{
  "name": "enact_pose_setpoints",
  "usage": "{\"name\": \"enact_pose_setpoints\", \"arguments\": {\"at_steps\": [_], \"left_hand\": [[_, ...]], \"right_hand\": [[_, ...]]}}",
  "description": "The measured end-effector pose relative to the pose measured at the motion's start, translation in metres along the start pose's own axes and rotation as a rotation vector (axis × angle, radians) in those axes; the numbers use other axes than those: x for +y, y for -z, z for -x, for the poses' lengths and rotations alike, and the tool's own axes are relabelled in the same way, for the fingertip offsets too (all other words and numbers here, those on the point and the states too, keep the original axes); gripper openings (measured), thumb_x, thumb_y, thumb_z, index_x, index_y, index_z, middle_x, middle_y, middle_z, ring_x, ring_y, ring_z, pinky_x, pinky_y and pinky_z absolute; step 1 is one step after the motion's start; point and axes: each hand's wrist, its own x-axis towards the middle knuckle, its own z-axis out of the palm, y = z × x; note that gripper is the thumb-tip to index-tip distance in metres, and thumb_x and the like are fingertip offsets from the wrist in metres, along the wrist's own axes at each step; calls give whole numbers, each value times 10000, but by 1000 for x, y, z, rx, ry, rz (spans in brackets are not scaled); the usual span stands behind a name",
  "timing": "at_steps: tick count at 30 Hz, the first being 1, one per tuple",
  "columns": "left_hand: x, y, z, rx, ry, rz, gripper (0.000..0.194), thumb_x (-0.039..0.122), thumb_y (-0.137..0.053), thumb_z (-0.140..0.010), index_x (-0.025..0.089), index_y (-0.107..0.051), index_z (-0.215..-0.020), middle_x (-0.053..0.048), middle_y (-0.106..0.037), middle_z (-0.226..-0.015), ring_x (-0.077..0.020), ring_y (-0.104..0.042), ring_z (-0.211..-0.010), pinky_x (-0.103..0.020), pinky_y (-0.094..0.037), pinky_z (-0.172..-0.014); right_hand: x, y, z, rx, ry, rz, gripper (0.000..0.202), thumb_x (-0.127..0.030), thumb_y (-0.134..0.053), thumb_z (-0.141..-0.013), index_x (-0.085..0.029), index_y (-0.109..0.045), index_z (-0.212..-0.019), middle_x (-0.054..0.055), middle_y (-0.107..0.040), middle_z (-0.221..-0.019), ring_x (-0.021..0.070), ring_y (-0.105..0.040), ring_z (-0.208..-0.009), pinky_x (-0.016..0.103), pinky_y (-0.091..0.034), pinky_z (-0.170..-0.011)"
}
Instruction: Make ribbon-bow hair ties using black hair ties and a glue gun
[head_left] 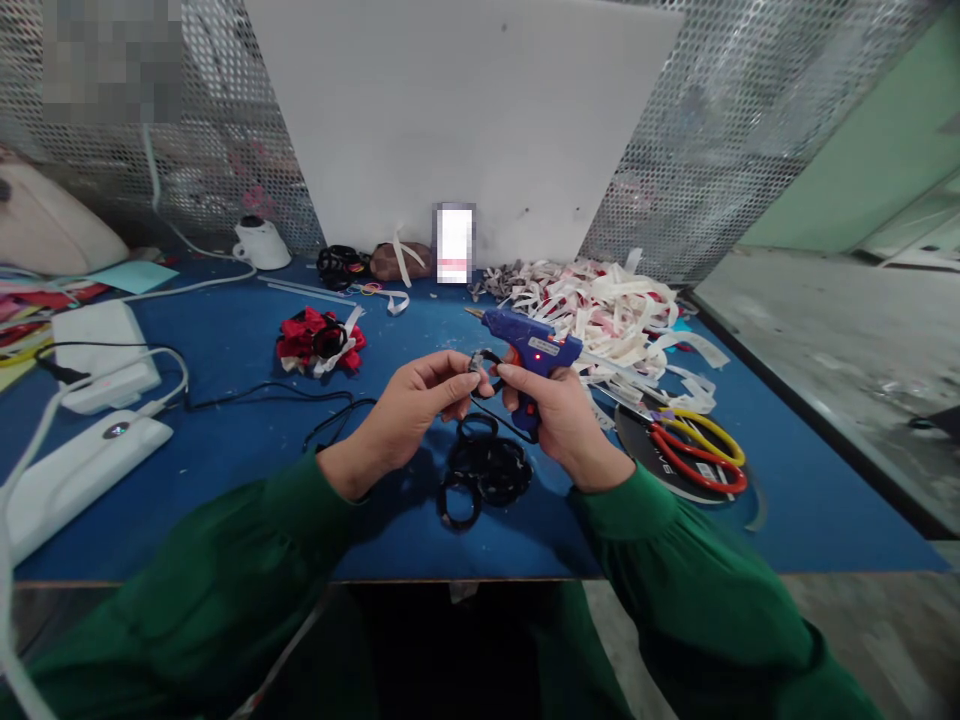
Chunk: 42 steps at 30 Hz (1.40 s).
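Note:
A blue glue gun sits in the grip of my right hand, its nozzle pointing left and a red light showing on its side. My left hand pinches a small black hair band, and the right thumb and fingers also touch its right side. Below the hands, a cluster of black hair bands lies on the blue table. Left of them is a bunch of red and black scrunchies with white ribbon ends.
White and pink ribbon strips are heaped at the back right. Scissors with red and yellow handles lie on a black card at right. White power strips and cables occupy the left. A lit phone leans against the white board.

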Motion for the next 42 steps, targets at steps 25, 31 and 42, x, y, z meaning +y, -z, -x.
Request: {"name": "enact_pose_setpoints", "arguments": {"at_steps": [25, 31, 42], "left_hand": [[9, 10, -10, 214, 72, 331, 291, 141, -863, -679, 180, -799, -960, -47, -776, -943, -111, -700, -739, -217, -562, -705], [6, 10, -9, 269, -112, 81, 280, 255, -832, -732, 186, -802, -1001, -60, -776, -965, -114, -652, -683, -233, -496, -606], [13, 4, -7, 327, -185, -21, 276, 232, -824, -706, 180, -811, -977, -32, -742, -797, -119, -606, -631, -247, -432, -561]], "right_hand": [[-7, 4, 28, -15, 466, 770, 158, -374, -727, -858, -247, -647, -904, -9, -668, -770, 161, -603, -644, 302, -469, -630], [-5, 7, 28, -24, 573, 912, 181, -391, -720, -860, -249, -614, -896, 4, -668, -798, 177, -599, -678, 301, -451, -635], [-5, 6, 29, -31, 537, 933, 219, -409, -705, -865, -251, -559, -823, -14, -579, -695, 163, -513, -601, 296, -400, -571]]}}
